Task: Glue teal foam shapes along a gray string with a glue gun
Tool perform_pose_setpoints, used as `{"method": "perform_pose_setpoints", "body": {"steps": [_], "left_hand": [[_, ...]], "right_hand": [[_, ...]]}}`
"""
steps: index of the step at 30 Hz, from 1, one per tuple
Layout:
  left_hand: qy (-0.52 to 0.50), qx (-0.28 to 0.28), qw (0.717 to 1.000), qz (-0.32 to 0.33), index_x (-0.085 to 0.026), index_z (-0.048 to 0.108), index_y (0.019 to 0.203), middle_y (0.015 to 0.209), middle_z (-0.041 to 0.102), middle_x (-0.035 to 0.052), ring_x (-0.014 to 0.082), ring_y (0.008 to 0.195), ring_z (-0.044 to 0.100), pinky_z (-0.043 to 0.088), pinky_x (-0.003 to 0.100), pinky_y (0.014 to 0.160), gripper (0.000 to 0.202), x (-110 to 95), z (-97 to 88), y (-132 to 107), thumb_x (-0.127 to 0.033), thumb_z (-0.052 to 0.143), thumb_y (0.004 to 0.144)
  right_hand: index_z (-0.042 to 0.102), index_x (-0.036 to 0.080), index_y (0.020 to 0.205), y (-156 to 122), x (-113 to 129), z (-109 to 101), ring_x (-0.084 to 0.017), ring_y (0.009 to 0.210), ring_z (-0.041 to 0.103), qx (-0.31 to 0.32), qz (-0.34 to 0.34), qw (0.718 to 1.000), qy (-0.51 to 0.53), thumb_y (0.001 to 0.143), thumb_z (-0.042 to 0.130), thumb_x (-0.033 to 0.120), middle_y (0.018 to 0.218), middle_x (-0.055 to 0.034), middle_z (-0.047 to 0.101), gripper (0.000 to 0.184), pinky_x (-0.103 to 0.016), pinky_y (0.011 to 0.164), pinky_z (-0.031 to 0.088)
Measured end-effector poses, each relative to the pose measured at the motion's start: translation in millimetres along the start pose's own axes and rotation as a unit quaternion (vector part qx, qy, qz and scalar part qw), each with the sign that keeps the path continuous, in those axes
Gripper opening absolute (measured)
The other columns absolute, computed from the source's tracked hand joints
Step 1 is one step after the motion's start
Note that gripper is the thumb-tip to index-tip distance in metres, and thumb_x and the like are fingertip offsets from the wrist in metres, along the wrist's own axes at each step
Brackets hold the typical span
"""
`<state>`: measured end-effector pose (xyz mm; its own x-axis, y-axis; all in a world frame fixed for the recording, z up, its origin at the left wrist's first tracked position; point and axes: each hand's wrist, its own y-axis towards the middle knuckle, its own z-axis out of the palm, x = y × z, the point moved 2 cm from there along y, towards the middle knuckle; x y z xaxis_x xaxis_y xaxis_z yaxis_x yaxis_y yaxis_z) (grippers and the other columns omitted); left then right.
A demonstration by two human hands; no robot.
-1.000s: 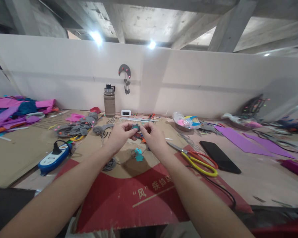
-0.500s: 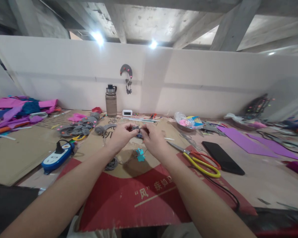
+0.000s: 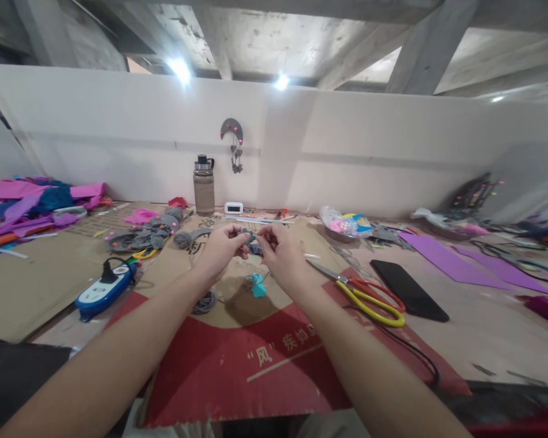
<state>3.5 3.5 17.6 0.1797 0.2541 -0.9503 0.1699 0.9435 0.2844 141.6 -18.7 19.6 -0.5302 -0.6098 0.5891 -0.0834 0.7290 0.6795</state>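
Above the cardboard, my left hand [image 3: 223, 249] pinches a small grey felt-like piece [image 3: 247, 233] between thumb and fingers. My right hand [image 3: 282, 248] is closed in a pinch just right of that piece; what sits in its fingertips is too small to make out. Below the hands a turquoise cut-out [image 3: 257, 285] hangs or lies with grey yarn near it; I cannot tell which. A ball of grey yarn [image 3: 204, 302] rests on the cardboard [image 3: 237, 371] below my left hand.
Scissors with red and yellow handles [image 3: 369, 302] and a black phone [image 3: 408, 290] lie at right. A power strip [image 3: 104, 293] is at left. Behind stand a bottle [image 3: 204, 188] and a small clock [image 3: 233, 208]. Felt scraps [image 3: 31, 207] pile up far left.
My right fingertips have drawn slightly away from the left ones. The grey piece has turned and shows more between the hands.
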Motion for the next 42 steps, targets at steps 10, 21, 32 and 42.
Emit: {"method": "perform_pose_setpoints", "body": {"steps": [10, 21, 32, 42], "left_hand": [[-0.061, 0.039, 0.997, -0.039, -0.011, 0.064, 0.082, 0.07, 0.065, 0.0044, 0.0138, 0.061, 0.063, 0.053, 0.027, 0.058, 0.022, -2.6, 4.2, -2.3, -0.024, 0.07, 0.064], [-0.048, 0.045, 0.997, -0.034, -0.011, 0.068, 0.081, 0.074, 0.067, 0.0056, 0.0132, 0.064, 0.063, 0.055, 0.027, 0.063, 0.025, -6.2, 5.4, -3.3, -0.03, 0.072, 0.065], [0.035, -0.062, 0.997, -0.018, -0.013, 0.066, 0.082, 0.079, 0.067, 0.007, 0.0081, 0.054, 0.058, 0.028, 0.014, 0.036, 0.033, -9.1, -24.7, 9.7, -0.04, 0.07, 0.064], [0.08, -0.072, 0.994, 0.011, -0.014, 0.067, 0.086, 0.055, 0.059, -0.0013, 0.0048, 0.042, 0.043, 0.024, 0.018, 0.039, 0.032, -6.3, -31.2, 14.0, -0.041, 0.068, 0.068]], "right_hand": [[0.058, 0.019, 0.084, 0.1, 2.1, -3.7, -0.018, 0.078, 0.053, -0.018, -0.017, 0.999, -0.038, 0.081, 0.05, 0.023, 0.084, -0.0057, 0.059, 0.01, -0.03, 0.069, 0.041], [0.059, 0.019, 0.084, 0.5, 4.9, -4.2, -0.019, 0.083, 0.054, -0.007, -0.041, 0.998, -0.045, 0.083, 0.046, 0.02, 0.088, -0.0073, 0.059, 0.013, -0.032, 0.073, 0.042], [0.054, 0.021, 0.092, 3.5, -9.1, -11.9, -0.014, 0.069, 0.053, -0.04, 0.082, 0.988, 0.125, 0.085, 0.033, 0.022, 0.075, -0.0002, 0.054, 0.022, -0.027, 0.065, 0.042], [0.05, 0.021, 0.088, 5.7, -16.3, -1.2, -0.009, 0.052, 0.05, 0.007, 0.162, 0.953, 0.254, 0.084, 0.036, 0.031, 0.066, 0.0043, 0.045, 0.019, -0.021, 0.049, 0.04]]}}
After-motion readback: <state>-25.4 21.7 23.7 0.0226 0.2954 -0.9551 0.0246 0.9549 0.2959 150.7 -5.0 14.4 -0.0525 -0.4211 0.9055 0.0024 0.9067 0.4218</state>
